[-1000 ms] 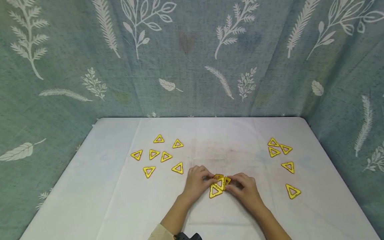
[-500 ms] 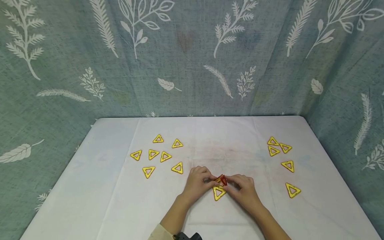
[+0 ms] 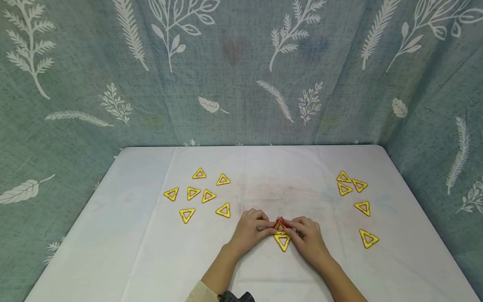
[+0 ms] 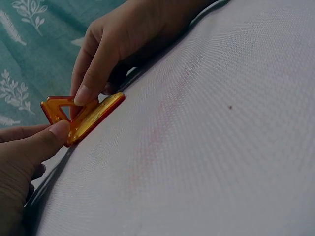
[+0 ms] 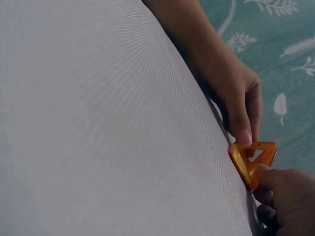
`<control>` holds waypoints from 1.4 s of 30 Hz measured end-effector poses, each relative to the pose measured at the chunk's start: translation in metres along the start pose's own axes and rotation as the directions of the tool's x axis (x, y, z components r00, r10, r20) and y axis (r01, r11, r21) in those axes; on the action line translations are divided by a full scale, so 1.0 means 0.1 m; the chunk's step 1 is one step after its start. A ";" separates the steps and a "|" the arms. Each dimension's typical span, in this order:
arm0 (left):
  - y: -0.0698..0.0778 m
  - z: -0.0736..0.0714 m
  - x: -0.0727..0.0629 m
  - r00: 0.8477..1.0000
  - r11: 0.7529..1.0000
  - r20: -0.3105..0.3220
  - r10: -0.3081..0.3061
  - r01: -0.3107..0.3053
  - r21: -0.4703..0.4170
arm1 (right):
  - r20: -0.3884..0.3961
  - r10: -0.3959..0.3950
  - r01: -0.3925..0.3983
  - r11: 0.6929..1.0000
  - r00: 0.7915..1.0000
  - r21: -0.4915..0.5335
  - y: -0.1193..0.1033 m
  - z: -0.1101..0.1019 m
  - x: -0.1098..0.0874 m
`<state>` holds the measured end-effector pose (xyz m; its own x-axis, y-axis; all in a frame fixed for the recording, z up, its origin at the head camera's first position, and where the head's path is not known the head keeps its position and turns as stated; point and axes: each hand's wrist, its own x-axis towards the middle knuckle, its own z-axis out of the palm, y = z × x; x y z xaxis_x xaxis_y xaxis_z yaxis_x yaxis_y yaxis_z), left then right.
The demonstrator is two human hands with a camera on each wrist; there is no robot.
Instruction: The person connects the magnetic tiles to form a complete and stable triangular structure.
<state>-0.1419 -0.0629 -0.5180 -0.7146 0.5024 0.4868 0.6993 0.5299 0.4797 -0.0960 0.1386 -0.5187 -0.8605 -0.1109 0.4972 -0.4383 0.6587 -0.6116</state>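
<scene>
Both hands work on one joined set of triangular magnetic tiles (image 3: 284, 247), yellow with reddish edges, at the near middle of the white table. One tile lies flat with its point toward the person. Behind it, other tiles (image 3: 281, 219) stand folded up and lean together, partly hidden by the fingers. From the left, my left hand (image 3: 250, 230) pinches a raised tile between thumb and fingers. On the other side my right hand (image 3: 307, 235) pinches too, thumb low against the set. In the left wrist view the raised tile (image 4: 54, 116) looks orange and see-through.
Several loose yellow triangles (image 3: 186, 221) lie spread at the left. More lie at the right, three of them bunched (image 3: 344, 193) and others nearer (image 3: 363, 244). A patterned green curtain (image 3: 234, 130) rises behind the table (image 3: 151, 268) and at both sides.
The tiles between the hands have folded upward, from a flatter yellow cluster to leaning red-edged sides. The flat front tile has swung right and points toward the person. Loose triangles stay put.
</scene>
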 end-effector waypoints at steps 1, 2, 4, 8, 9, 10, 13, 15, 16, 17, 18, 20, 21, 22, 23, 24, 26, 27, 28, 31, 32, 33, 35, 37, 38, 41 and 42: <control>0.00 0.00 0.00 1.000 1.000 -0.001 0.011 -0.011 0.001 | 0.007 0.013 -0.013 1.000 1.000 -0.002 0.00 0.00 0.00; 0.00 0.00 0.00 1.000 1.000 0.000 0.020 -0.020 0.003 | 0.013 0.023 -0.023 1.000 1.000 -0.004 0.00 0.00 0.00; 0.00 0.00 0.00 1.000 1.000 0.004 0.031 -0.031 0.007 | 0.021 0.037 -0.036 0.999 0.999 -0.010 0.01 0.00 0.00; 0.01 -0.01 0.00 0.999 0.999 0.011 0.037 -0.037 0.004 | 0.043 0.041 -0.042 0.999 0.998 0.003 0.00 -0.02 0.00; 0.02 -0.01 0.00 0.999 0.999 0.012 0.039 -0.039 -0.001 | 0.049 0.034 -0.035 0.999 0.998 0.005 0.01 -0.02 0.01; 0.02 -0.01 0.00 0.999 0.999 0.012 0.043 -0.043 -0.005 | 0.056 0.027 -0.028 1.000 0.998 0.008 0.01 -0.03 0.01; 0.02 -0.02 0.00 0.997 0.997 0.013 0.071 -0.071 -0.024 | 0.083 -0.012 0.013 1.000 0.996 -0.012 0.03 -0.05 0.01; 0.02 -0.02 0.01 0.995 0.994 0.013 0.102 -0.102 -0.026 | 0.113 -0.033 0.037 0.999 0.993 -0.039 0.04 -0.06 0.00; 0.02 -0.02 0.01 0.993 0.993 0.013 0.116 -0.116 -0.025 | 0.128 -0.038 0.045 0.998 0.991 -0.051 0.04 -0.07 0.00; 0.01 -0.02 0.01 0.992 0.991 0.011 0.129 -0.129 -0.027 | 0.142 -0.044 0.053 0.997 0.989 -0.060 0.05 -0.08 0.00; 0.01 -0.02 0.01 0.991 0.991 0.010 0.134 -0.134 -0.025 | 0.157 -0.046 0.056 0.996 0.987 -0.064 0.05 -0.08 0.00; 0.00 -0.01 0.01 0.992 0.991 0.006 0.130 -0.129 -0.032 | 0.173 -0.049 0.060 0.996 0.984 -0.059 0.06 -0.09 0.00; 0.00 0.00 0.00 0.993 0.992 0.003 0.121 -0.121 -0.035 | 0.177 -0.053 0.064 0.996 0.983 -0.057 0.06 -0.09 0.00; 0.00 0.00 0.00 0.994 0.993 0.002 0.110 -0.110 -0.041 | 0.178 -0.060 0.070 0.996 0.982 -0.054 0.06 -0.10 0.00; 0.00 0.00 0.00 0.995 0.994 0.002 0.097 -0.096 -0.045 | 0.179 -0.067 0.078 0.996 0.982 -0.053 0.07 -0.10 0.00; 0.00 0.00 0.00 0.997 0.996 0.007 0.079 -0.079 -0.046 | 0.180 -0.075 0.085 0.995 0.981 -0.050 0.07 -0.10 0.00; 0.01 -0.01 0.01 0.999 0.998 0.023 0.046 -0.044 -0.051 | 0.184 -0.086 0.096 0.994 0.979 -0.044 0.08 -0.10 0.00; 0.01 -0.01 0.01 0.999 0.998 0.035 0.030 -0.028 -0.048 | 0.188 -0.090 0.099 0.994 0.978 -0.040 0.08 -0.11 0.00; 0.02 -0.02 0.01 0.999 0.999 0.052 0.012 -0.010 -0.041 | 0.192 -0.093 0.102 0.994 0.977 -0.039 0.09 -0.11 0.00; 0.04 -0.03 0.01 0.993 0.999 0.111 -0.033 0.034 -0.007 | 0.218 -0.090 0.100 0.994 0.972 -0.038 0.10 -0.13 0.01; 0.05 -0.04 0.01 0.990 0.999 0.134 -0.040 0.039 0.014 | 0.226 -0.089 0.101 0.994 0.970 -0.043 0.10 -0.14 0.00; 0.05 -0.04 0.00 0.987 0.999 0.157 -0.044 0.038 0.039 | 0.233 -0.091 0.104 0.994 0.968 -0.043 0.11 -0.15 0.00; 0.05 -0.04 0.00 0.979 0.997 0.201 -0.046 0.032 0.071 | 0.245 -0.099 0.112 0.993 0.965 -0.041 0.12 -0.17 0.00; 0.04 -0.04 0.00 0.971 0.996 0.235 -0.040 0.018 0.093 | 0.253 -0.111 0.122 0.992 0.961 -0.029 0.14 -0.19 0.00; 0.04 -0.04 0.00 0.968 0.995 0.247 -0.035 0.011 0.098 | 0.254 -0.121 0.131 0.991 0.960 -0.023 0.15 -0.20 0.00; 0.02 -0.03 0.00 0.966 0.995 0.258 -0.018 -0.007 0.096 | 0.250 -0.144 0.146 0.989 0.957 0.010 0.18 -0.21 0.00; 0.01 -0.02 0.00 0.967 0.995 0.253 -0.012 -0.013 0.095 | 0.245 -0.152 0.152 0.988 0.958 0.020 0.19 -0.21 0.00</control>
<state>-0.1409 -0.0638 -0.5157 -0.7037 0.6526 0.2809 0.7037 0.5858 0.4019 -0.0991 0.1670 -0.5177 -0.8211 -0.3881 0.4185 -0.5686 0.6196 -0.5411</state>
